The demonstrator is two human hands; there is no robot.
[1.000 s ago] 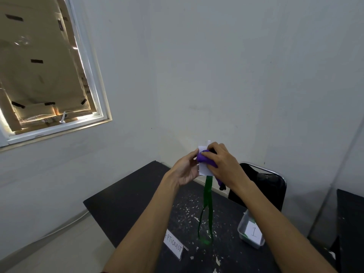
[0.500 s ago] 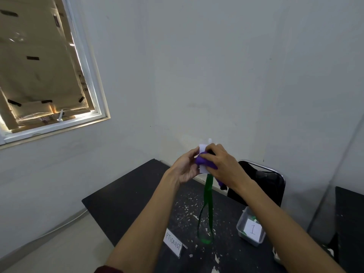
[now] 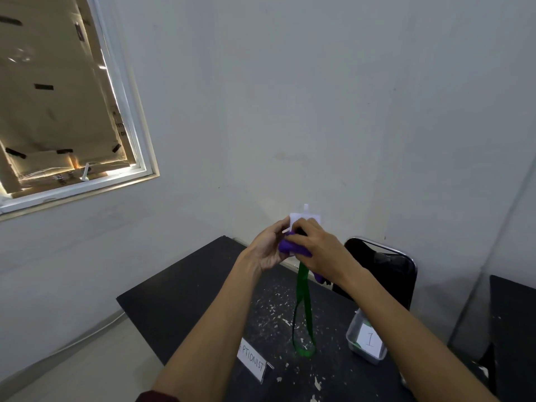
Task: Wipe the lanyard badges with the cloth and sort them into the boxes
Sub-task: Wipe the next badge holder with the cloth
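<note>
Step in hand, by judgement: wiping; sorting is not yet begun.

The left hand (image 3: 268,248) holds the badge (image 3: 301,219) raised well above the table (image 3: 179,291), its fingers curled in on the badge's left edge. Only the badge's white top shows above both hands.

The purple cloth (image 3: 288,247) lies bunched against the badge's lower part. The right hand (image 3: 319,250) presses the cloth there, its fingers bent over it and closed on it. A tail of cloth hangs below that hand.

The green strap (image 3: 303,285) hangs from the badge in a loop; whether its foot touches the table cannot be told. The box (image 3: 350,335) marked 1 stands on the table at right, apart from the loop.

Next move, by judgement: finish the wipe, check the badge's face, then lower it into the matching box, gathering the strap so it clears the rim.
</note>
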